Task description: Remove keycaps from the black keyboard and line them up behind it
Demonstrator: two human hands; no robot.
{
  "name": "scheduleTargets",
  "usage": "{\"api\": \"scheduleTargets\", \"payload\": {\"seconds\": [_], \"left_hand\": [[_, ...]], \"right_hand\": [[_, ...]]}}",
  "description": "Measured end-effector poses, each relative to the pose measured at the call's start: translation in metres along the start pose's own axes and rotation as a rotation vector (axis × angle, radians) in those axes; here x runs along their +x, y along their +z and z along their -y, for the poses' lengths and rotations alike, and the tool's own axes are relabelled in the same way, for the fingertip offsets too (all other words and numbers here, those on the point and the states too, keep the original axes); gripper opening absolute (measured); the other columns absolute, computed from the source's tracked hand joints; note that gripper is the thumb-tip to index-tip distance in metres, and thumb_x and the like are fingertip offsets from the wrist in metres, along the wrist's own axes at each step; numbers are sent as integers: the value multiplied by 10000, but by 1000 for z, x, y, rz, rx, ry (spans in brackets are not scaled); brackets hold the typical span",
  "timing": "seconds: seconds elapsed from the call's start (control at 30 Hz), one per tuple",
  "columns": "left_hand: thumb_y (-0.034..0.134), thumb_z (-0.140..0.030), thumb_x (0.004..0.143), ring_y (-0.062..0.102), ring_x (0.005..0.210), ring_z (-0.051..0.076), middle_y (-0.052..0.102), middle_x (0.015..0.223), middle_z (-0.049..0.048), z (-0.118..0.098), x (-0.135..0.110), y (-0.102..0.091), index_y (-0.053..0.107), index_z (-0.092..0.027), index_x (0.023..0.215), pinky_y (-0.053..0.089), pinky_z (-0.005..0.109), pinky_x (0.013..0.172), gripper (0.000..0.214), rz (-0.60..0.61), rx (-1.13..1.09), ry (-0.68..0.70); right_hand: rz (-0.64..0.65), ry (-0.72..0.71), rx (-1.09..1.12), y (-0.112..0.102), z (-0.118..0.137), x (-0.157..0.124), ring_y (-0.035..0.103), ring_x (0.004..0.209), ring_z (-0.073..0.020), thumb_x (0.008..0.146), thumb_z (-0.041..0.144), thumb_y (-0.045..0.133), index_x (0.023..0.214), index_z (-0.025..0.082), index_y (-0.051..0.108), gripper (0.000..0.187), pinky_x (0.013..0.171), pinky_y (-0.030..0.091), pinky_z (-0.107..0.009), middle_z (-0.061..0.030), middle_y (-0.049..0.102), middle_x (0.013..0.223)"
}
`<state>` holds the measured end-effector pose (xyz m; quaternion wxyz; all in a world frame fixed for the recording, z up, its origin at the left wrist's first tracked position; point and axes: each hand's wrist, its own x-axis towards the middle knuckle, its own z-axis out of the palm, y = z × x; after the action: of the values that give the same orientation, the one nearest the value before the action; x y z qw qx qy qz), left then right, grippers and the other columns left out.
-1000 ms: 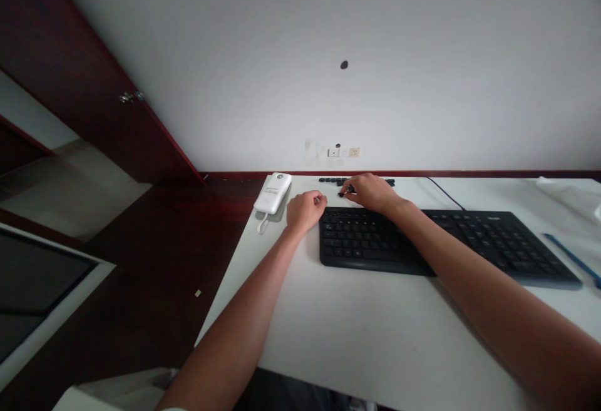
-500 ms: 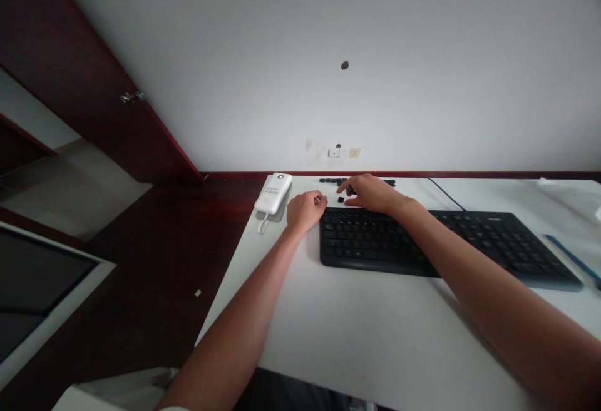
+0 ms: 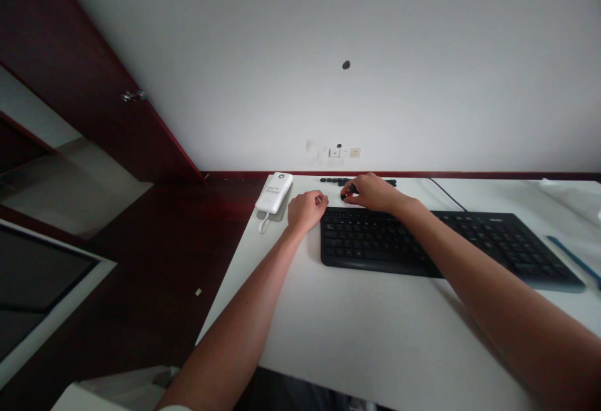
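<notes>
Beyond the top edge of the black keyboard [image 3: 350,254], my right hand [image 3: 373,192] has its thumb and fingers closed around a small black keycap [image 3: 344,197]. Another dark piece shows against the fingers, too small to make out. My left hand [image 3: 305,209] rests on the table by the keyboard's upper left corner, fingers curled together; whatever they hold, if anything, is hidden. A row of loose black keycaps [image 3: 329,180] lies along the back of the table, partly behind my right hand. My right forearm crosses over the keyboard and hides part of its keys.
A white power bank [image 3: 275,193] with a short loop cable lies left of my left hand on the white table [image 3: 328,323]. A black cord [image 3: 448,195] runs behind the keyboard. At the right are a blue stick-like tool [image 3: 573,256] and clear plastic [image 3: 575,201].
My right thumb and fingers have come together over the single keycap that lay apart on the table. The left hand has stayed in place.
</notes>
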<state>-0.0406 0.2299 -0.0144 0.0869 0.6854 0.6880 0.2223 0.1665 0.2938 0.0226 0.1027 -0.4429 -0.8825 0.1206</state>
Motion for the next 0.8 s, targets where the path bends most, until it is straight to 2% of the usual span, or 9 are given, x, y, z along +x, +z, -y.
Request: {"api": "scheduleTargets", "payload": {"seconds": [0.13,0.27,0.33,0.43,0.57,0.7,0.8], "left_hand": [[539,-425,984,720,905,235,789,943,34,0,0,1,769,-279,951,451,292,763,274,7,-4,-7],[543,-425,977,722,897,235,791,933,34,1,0,1,769,-281,936,443,291,742,271,-8,-13,-2],[540,-422,977,723,893,235,792,926,32,1,0,2,767,-285,930,437,291,731,269,-14,-20,10],[534,-413,977,724,882,236,793,926,30,2,0,2,764,-287,925,432,293,722,267,-16,-19,19],[531,-414,976,723,880,235,794,930,27,2,0,2,766,-289,933,430,291,711,270,-17,-8,21],[535,-413,975,718,893,232,791,935,26,1,0,1,767,-283,935,433,286,720,268,-9,-4,17],[530,-410,980,713,912,231,788,933,23,-1,0,0,770,-286,936,443,288,741,274,2,-1,9]], "right_hand": [[69,44,255,-16,7,-4,613,693,-160,790,389,721,1041,216,806,316,641,431,-279,-18,724,809],[205,127,545,-33,20,-12,437,533,-105,738,489,766,1067,204,780,436,502,324,-264,21,620,671],[280,96,653,-39,25,-15,405,518,-95,738,483,767,1070,192,770,441,486,294,-261,15,628,676],[385,13,733,-44,26,-17,422,525,-90,755,474,756,1099,182,760,451,494,300,-260,-26,707,796],[384,9,602,-42,23,-14,502,564,-115,773,487,742,1081,180,779,437,537,372,-273,-50,744,850],[319,15,314,-36,24,-11,669,765,-201,755,398,750,961,197,812,295,682,473,-296,-54,781,903],[325,30,183,-33,31,-10,711,872,-239,750,345,753,910,215,814,215,737,492,-298,-45,796,931]]}}
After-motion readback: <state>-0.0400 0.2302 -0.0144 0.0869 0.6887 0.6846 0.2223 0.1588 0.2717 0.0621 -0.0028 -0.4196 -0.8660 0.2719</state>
